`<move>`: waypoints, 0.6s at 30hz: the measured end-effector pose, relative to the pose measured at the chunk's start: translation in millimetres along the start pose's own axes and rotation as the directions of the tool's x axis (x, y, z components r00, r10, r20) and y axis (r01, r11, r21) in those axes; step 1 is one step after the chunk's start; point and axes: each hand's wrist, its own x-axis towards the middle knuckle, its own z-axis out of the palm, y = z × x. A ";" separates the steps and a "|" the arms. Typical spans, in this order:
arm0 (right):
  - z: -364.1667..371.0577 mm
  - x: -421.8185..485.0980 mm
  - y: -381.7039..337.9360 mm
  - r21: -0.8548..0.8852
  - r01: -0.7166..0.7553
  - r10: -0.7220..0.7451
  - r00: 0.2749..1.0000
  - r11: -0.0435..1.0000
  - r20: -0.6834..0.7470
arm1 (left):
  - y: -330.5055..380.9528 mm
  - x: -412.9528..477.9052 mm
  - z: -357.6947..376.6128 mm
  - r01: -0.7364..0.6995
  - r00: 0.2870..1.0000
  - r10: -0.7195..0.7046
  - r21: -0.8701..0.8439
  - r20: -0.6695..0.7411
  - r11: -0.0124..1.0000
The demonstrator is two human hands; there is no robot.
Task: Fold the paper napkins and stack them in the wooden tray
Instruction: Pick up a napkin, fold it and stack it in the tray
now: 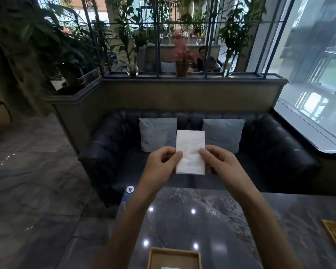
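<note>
both hands hold one white rectangular paper napkin (190, 152) up in the air, out past the far edge of the dark marbled stone worktop (211, 216) and well above it. the left hand (161, 162) is closed in a pinch on the napkin's left long edge, thumb on the near face; the right hand (217, 162) is closed in the same way on the right long edge. gripping at opposite edges about midway down keeps the thin sheet taut and flat, which probably lets the person check that the edges line up before making or pressing a further crease. lifting it clear of the worktop likely leaves the paper free to swing over on itself.

the napkin stands upright as a tall narrow rectangle, so it looks already folded at least once, though the layers cannot be counted. its surface is slightly rumpled with soft shadows, and its corners look square.

the shallow square wooden tray (153, 257) sits on the near edge of the worktop, directly below the forearms and well apart from the held napkin. a sliver of white (168, 267) shows at its bottom edge, perhaps a napkin already laid in, but too little is visible to tell.
</note>
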 end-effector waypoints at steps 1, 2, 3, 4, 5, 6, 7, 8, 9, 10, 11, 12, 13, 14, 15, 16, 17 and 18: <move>3.9 0.5 4.9 0.019 -0.004 0.004 1.000 1.000 -0.006 | -1.8 1.4 -0.7 -0.008 1.000 0.008 0.004 -0.006 1.000; 7.9 0.7 11.2 0.038 -0.011 0.012 1.000 0.999 -0.023 | -4.1 2.8 -1.0 -0.010 1.000 0.010 0.013 -0.004 1.000; 11.7 0.6 18.6 0.052 -0.021 0.024 0.999 0.998 -0.045 | -7.3 4.1 -1.1 -0.005 1.000 0.005 0.025 0.001 1.000; 15.4 0.3 26.8 0.067 -0.036 0.041 0.997 0.997 -0.067 | -12.2 5.4 -1.6 0.006 1.000 -0.006 0.035 0.008 0.999; 18.9 -0.7 35.9 0.087 -0.053 0.060 0.995 0.995 -0.084 | -19.2 6.1 -2.2 0.020 1.000 -0.021 0.045 0.016 0.999; 21.7 -2.4 47.1 0.101 -0.071 0.080 0.992 0.992 -0.098 | -28.9 6.3 -2.9 0.038 0.999 -0.040 0.056 0.025 0.998; 24.0 -5.7 59.6 0.105 -0.090 0.101 0.989 0.990 -0.107 | -41.8 5.0 -3.5 0.061 0.997 -0.064 0.076 0.034 0.995; 26.5 -10.4 73.8 0.099 -0.114 0.125 0.986 0.989 -0.110 | -57.6 2.4 -3.8 0.092 0.994 -0.096 0.098 0.042 0.991; 29.4 -16.3 90.1 0.084 -0.143 0.151 0.983 0.986 -0.107 | -76.1 -1.7 -3.6 0.128 0.990 -0.135 0.124 0.050 0.984; 32.7 -23.0 108.7 0.060 -0.176 0.181 0.978 0.983 -0.100 | -96.8 -6.8 -2.9 0.175 0.981 -0.185 0.150 0.057 0.973; 36.5 -32.6 131.1 0.022 -0.217 0.218 0.972 0.976 -0.089 | -121.4 -16.3 -2.2 0.231 0.967 -0.245 0.175 0.065 0.957; 38.8 -41.1 150.4 -0.022 -0.247 0.244 0.967 0.969 -0.078 | -142.7 -25.1 -1.7 0.273 0.953 -0.292 0.195 0.075 0.942; 41.1 -51.3 171.0 -0.055 -0.290 0.286 0.956 0.956 -0.059 | -164.4 -36.5 -2.1 0.322 0.935 -0.345 0.209 0.085 0.923; 42.9 -60.7 191.1 -0.069 -0.346 0.344 0.938 0.936 -0.041 | -185.2 -48.1 -2.9 0.378 0.910 -0.403 0.210 0.093 0.902; 44.9 -70.2 209.2 -0.066 -0.400 0.400 0.916 0.914 -0.021 | -204.4 -59.4 -3.7 0.432 0.884 -0.458 0.209 0.097 0.877; 47.4 -79.5 226.0 -0.067 -0.448 0.450 0.893 0.891 0.002 | -221.8 -69.6 -4.7 0.479 0.858 -0.506 0.210 0.094 0.852; 50.4 -88.9 241.3 -0.077 -0.487 0.490 0.872 0.870 0.023 | -237.7 -79.5 -5.1 0.518 0.834 -0.544 0.218 0.085 0.827; 54.2 -97.1 255.3 -0.097 -0.522 0.527 0.849 0.847 0.034 | -252.3 -88.7 -4.9 0.551 0.812 -0.579 0.226 0.078 0.803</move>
